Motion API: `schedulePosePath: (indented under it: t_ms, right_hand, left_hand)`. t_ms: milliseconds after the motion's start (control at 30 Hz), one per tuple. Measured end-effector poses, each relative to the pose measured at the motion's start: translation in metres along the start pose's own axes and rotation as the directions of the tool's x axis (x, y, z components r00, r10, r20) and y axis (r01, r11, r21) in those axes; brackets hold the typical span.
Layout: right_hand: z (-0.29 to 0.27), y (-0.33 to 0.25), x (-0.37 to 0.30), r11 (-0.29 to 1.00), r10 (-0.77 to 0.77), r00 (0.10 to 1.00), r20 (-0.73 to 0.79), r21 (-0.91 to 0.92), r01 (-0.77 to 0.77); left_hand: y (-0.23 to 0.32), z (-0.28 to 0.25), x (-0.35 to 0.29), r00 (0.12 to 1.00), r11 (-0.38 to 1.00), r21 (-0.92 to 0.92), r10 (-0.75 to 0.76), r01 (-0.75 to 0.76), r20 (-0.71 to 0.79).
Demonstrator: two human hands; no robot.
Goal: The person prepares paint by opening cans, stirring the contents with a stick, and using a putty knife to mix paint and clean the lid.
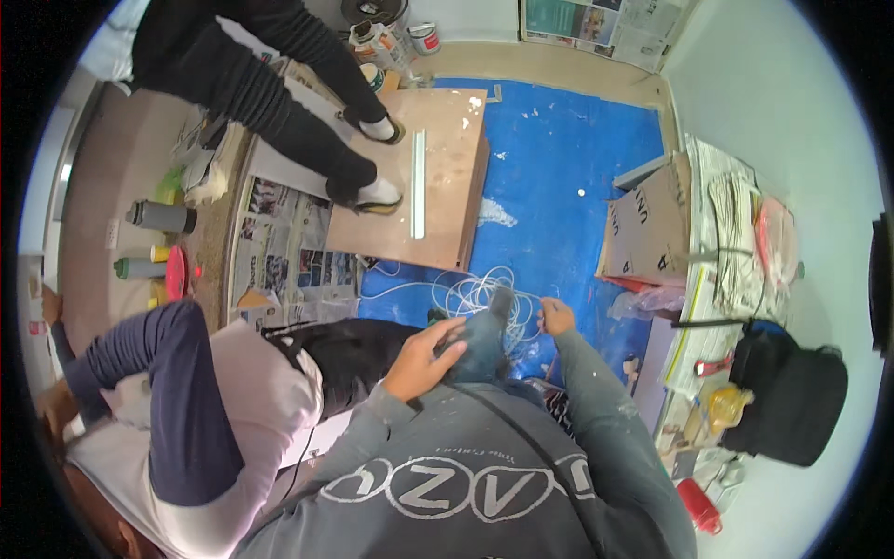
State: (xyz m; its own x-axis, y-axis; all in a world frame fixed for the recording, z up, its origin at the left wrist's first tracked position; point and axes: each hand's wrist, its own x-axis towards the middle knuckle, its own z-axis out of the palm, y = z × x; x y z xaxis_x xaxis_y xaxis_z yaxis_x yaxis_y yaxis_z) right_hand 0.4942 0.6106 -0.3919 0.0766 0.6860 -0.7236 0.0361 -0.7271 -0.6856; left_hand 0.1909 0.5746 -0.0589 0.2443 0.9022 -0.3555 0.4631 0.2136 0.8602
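Note:
My left hand (pixel 426 360) rests with fingers spread on my raised knee in blue jeans (pixel 480 347). My right hand (pixel 556 317) is curled into a fist just right of that knee, at the edge of a loose coil of white cable (pixel 477 291) lying on the blue floor sheet (pixel 559 177). Strands of the cable run up to the fist, and it seems to grip them. My grey paint-flecked sleeves come in from the lower edge.
A person in a white vest and dark sleeves (pixel 200 410) crouches at my left. Another person in black trousers (pixel 279 102) stands on a plywood board (pixel 433 177) carrying a pale strip. Nearby are a cardboard box (pixel 649 224), newspapers, paint cans (pixel 424 37), spray cans (pixel 160 216) and a black bag (pixel 792 391).

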Motion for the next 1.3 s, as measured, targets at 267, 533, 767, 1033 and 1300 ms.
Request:
schedulePosePath:
  t_ms: [267, 533, 767, 1033, 1300]
  right_hand:
    - [-0.131, 0.021, 0.071, 0.688, -0.121, 0.984, 0.133, -0.703, 0.18]
    - [-0.224, -0.21, 0.229, 0.758, -0.041, 0.996, -0.078, -0.652, -0.02]
    - [-0.254, -0.352, 0.5, 0.307, -0.276, 0.905, 0.324, -0.863, 0.403]
    - [-0.251, -0.7, 0.744, 0.287, -0.179, 0.951, 0.253, -0.911, 0.296]
    - [-0.027, -0.85, 0.758, 0.461, -0.122, 0.904, 0.41, -0.783, 0.417]
  left_hand:
    - [0.05, -0.012, 0.289, 0.963, 0.965, 0.121, 0.213, -0.234, 0.164]
    - [0.15, -0.069, 0.499, 0.95, 0.951, 0.102, 0.277, -0.292, 0.142]
    - [0.089, -0.138, 0.64, 0.933, 0.958, 0.257, 0.201, -0.124, -0.298]
    - [0.091, -0.183, 0.767, 0.716, 0.909, -0.395, -0.363, 0.132, -0.596]
    - [-0.091, -0.33, 0.953, 0.453, 0.627, -0.767, -0.728, 0.137, -0.514]
